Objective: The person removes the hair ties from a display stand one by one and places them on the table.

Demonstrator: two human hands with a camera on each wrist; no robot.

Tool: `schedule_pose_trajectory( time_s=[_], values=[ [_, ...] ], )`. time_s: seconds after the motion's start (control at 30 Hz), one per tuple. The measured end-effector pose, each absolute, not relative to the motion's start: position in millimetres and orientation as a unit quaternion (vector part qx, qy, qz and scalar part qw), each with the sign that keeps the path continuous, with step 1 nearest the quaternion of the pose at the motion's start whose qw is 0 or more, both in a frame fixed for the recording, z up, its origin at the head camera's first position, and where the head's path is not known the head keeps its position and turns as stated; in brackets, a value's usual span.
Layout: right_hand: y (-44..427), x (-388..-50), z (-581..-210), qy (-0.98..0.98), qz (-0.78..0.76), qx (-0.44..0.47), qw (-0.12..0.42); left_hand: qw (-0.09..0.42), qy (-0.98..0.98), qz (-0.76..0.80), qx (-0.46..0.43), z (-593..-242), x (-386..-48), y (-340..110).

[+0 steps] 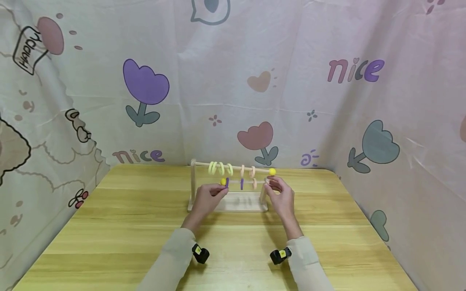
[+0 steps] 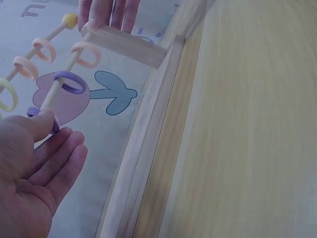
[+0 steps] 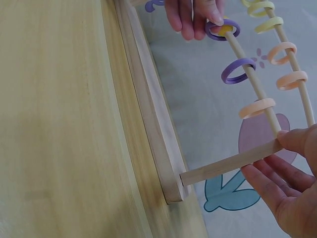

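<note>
One purple ring (image 1: 227,183) is pinched by the left hand (image 1: 208,199); the right hand (image 1: 282,197) grips the post (image 1: 263,196) at three o'clock. Tilted, that ring could catch the yellow ball (image 1: 223,182).

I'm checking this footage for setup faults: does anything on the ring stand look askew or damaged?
One mild thing: in the head view, the upper rod slopes down toward the yellow ball at its right end, while the base looks roughly level. Camera angle may contribute. I see nothing spilled or broken.
</note>
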State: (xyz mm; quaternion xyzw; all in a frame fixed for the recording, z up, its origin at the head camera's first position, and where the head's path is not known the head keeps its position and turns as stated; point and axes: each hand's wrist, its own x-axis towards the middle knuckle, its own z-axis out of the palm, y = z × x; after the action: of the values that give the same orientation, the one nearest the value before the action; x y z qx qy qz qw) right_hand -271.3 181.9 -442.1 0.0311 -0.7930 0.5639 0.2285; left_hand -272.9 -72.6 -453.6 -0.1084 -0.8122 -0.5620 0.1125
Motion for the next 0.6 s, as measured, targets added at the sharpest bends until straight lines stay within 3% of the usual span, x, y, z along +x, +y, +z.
schedule_pose_trajectory(
  time_s=[0.6],
  values=[
    [177, -262, -430, -0.795, 0.561, 0.033, 0.226, 0.109, -0.807, -0.576, -0.068, -452, -276, -85]
  ],
)
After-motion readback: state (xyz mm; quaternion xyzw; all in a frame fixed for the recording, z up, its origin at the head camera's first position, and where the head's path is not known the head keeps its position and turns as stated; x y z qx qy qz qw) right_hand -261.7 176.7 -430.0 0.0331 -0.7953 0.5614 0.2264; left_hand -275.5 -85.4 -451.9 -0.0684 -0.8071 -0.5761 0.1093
